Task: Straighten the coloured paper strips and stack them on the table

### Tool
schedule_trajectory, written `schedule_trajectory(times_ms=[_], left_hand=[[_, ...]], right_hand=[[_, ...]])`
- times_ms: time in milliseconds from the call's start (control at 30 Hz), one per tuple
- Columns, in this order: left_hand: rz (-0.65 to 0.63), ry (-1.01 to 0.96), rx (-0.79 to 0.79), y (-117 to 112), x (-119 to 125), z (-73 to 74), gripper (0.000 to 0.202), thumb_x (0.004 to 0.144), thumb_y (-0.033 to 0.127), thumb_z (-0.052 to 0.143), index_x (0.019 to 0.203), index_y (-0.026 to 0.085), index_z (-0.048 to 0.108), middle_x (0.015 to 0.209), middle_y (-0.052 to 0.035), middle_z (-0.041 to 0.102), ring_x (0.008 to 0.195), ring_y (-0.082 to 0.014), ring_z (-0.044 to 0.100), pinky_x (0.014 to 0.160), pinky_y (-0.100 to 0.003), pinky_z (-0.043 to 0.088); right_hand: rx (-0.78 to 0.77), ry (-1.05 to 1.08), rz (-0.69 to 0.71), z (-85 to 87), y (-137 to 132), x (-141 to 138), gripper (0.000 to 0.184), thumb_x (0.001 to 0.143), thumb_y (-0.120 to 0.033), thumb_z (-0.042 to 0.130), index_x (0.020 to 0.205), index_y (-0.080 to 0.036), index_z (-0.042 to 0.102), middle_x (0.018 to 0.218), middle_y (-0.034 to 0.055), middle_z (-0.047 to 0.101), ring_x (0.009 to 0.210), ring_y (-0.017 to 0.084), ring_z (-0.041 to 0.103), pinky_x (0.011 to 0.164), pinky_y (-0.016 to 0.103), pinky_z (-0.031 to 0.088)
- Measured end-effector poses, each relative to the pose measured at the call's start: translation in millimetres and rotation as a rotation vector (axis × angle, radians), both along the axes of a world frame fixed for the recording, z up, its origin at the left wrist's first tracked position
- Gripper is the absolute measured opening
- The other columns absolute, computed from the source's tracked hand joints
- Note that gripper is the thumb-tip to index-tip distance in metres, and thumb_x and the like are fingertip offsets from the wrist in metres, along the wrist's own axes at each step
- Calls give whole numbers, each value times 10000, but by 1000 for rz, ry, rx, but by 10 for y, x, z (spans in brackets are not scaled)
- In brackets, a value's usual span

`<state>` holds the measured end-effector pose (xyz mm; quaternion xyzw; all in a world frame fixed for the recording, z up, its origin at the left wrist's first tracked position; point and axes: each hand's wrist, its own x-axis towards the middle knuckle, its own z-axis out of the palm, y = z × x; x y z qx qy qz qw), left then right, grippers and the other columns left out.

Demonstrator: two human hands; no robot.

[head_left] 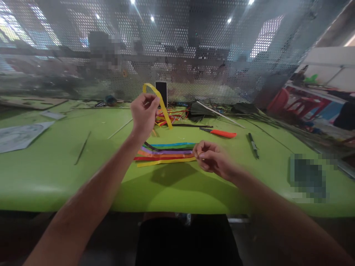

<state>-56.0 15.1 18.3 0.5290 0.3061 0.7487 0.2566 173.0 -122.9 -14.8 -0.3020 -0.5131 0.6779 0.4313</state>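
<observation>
One green-covered desk (44,173) is in view, with two bare hands over it: one left hand (144,112), one right hand (209,157). Seven flat, narrow coloured strips lie towards the near edge: one blue (172,144), one green (177,147), one black (154,148), one purple (172,152), one orange (166,155), one red (163,159), one yellow (158,163). One more yellow strip (165,111) is raised, making two yellow. The tangled multicoloured pile (165,120) near the far edge cannot be counted. There is one orange-handled cutter (223,133), one black pen (253,145) towards the right edge, one upright black rectangular slab (164,92) at the far edge, and one large white paper sheet (20,137) at the left edge.
</observation>
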Motion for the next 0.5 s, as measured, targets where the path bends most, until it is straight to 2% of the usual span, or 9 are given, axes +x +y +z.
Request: schedule_trajectory(times_ms=[100,300,500], left_hand=[[2,-4,-16,-7,0,1,137,803,195,750,722,215,642,599,46,584,415,-61,463,388,-210,356],[32,37,29,43,-11,-39,132,818,226,744,745,205,637,628,48,590,410,-53,465,383,-204,364],[52,87,73,123,-32,-82,136,826,265,734,756,215,628,616,54,581,401,-51,461,360,-191,356]], right_hand=[[25,40,-10,-6,0,10,127,755,-123,695,746,-171,578,882,1,618,469,28,458,364,177,265],[40,24,-16,-21,14,23,177,735,-123,758,758,-170,589,845,-5,641,468,38,490,347,164,324],[80,-28,-36,-48,38,28,296,750,-120,752,1029,-201,693,838,-15,639,505,56,526,392,178,383]])
